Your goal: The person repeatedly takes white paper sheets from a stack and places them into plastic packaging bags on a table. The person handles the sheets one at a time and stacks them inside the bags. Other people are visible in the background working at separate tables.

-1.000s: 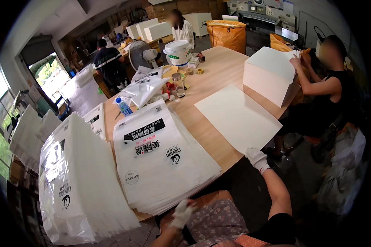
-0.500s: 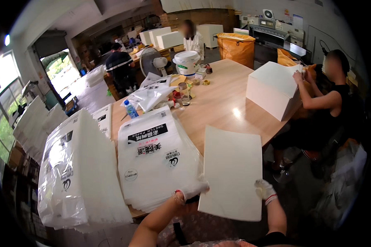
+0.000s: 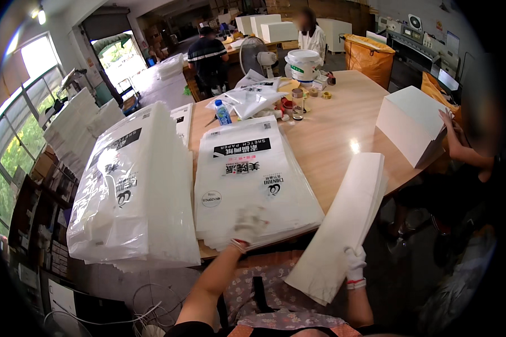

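Note:
My right hand (image 3: 355,263), in a white work glove, grips a stack of blank cream paper sheets (image 3: 343,224) by its lower right edge. The sheets stand tilted and curve lengthwise at the table's front edge. My left hand (image 3: 251,224), also gloved, is over the near end of a pile of printed, clear-and-white plastic bags (image 3: 244,185). Motion smears its fingers, so I cannot tell whether it touches the top bag. A taller pile of similar glossy packages (image 3: 112,196) lies just left of the bags.
On the wooden table (image 3: 337,135) are a blue-capped bottle (image 3: 222,113), a white bucket (image 3: 303,66), tape rolls and crumpled plastic packets (image 3: 250,100). At right, a co-worker's hands (image 3: 452,123) touch a tall white paper stack (image 3: 407,123). A fan (image 3: 256,58) stands behind.
My left hand has let go of the paper and moved left over the plastic bags. The sheets, still in my right hand, have turned from facing me to a narrow, curved slant. The view has shifted left.

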`<state>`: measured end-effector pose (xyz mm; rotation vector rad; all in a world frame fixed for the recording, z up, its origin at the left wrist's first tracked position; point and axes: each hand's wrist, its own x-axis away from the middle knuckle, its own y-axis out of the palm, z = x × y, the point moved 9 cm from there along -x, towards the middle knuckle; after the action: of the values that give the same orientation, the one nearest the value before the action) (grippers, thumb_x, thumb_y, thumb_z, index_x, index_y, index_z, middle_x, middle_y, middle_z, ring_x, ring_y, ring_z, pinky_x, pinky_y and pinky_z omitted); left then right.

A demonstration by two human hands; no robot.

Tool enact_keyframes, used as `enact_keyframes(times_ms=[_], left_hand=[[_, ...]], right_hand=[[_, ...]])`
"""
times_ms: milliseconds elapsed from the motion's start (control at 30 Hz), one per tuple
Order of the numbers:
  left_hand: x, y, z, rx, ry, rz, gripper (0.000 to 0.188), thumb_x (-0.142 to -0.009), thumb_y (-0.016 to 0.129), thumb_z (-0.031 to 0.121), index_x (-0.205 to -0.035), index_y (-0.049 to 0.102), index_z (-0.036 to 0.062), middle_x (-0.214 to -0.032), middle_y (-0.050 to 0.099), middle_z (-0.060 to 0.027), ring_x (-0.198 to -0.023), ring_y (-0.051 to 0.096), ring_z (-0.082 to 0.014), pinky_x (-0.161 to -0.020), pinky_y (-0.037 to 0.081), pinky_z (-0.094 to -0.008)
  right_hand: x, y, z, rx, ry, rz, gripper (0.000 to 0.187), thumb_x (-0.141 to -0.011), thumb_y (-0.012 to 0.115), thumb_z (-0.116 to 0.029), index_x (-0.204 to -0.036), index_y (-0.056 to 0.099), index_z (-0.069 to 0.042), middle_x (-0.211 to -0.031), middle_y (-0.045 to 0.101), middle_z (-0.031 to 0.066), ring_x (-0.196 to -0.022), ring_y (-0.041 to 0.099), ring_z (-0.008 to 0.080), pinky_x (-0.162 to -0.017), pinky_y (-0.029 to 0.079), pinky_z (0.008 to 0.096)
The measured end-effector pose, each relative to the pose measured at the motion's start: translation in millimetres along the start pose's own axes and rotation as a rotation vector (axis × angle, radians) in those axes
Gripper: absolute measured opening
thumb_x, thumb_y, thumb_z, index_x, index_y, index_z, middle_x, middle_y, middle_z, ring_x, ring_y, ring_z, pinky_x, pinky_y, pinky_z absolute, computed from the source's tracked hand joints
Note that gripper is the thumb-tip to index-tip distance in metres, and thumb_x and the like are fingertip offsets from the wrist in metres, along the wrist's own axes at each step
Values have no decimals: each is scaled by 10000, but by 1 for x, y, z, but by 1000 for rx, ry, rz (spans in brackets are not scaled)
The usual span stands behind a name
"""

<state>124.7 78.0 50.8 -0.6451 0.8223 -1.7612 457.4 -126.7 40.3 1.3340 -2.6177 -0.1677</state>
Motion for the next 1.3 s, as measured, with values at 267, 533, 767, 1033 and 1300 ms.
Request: enact_keyframes(times_ms=[267, 533, 767, 1033, 1300], left_hand=[[-32, -34, -29, -53, -96, -161, 353, -840, 527, 403, -1012, 637, 115, -1055, 633, -145, -1001, 569, -345, -821, 462, -410], [-62, -2, -30, 366, -66, -228, 259, -864, 508, 296, -947, 614, 75, -885, 623, -86, -836, 587, -211, -746, 476, -317], [-139, -131, 53, 1479, 86, -82, 42, -855, 546, 106, -871, 561, 71, -794, 560, 8, -685, 546, -97, -659, 475, -233], [-91, -145, 129, 533, 81, -324, 215, -842, 564, 115, -1051, 595, 77, -743, 594, 2, -650, 541, -78, -596, 444, -237], [68, -56, 250, 416, 465, -395, 375, -805, 569, 98, -1176, 514, 104, -927, 651, -117, -870, 635, -311, -752, 498, -377]], right_hand=[[37, -14, -106, 518, -227, -112, 108, -690, 581, -21, -777, 606, 40, -689, 629, 98, -600, 602, 162, -576, 491, 281], [102, 102, -144, 1518, -805, -757, 132, -738, 590, -265, -728, 690, -179, -661, 588, 90, -625, 577, 297, -499, 475, 403], [101, 115, -83, 1436, -345, -841, 206, -763, 557, -243, -774, 614, -45, -716, 600, 187, -643, 605, 376, -524, 483, 453], [111, 121, -90, 1541, -243, -998, 332, -817, 527, -373, -781, 637, -62, -739, 611, 183, -676, 610, 363, -593, 495, 448], [10, 106, -82, 1072, -387, -508, 309, -731, 692, -304, -898, 587, -67, -875, 610, 141, -824, 609, 293, -681, 479, 399]])
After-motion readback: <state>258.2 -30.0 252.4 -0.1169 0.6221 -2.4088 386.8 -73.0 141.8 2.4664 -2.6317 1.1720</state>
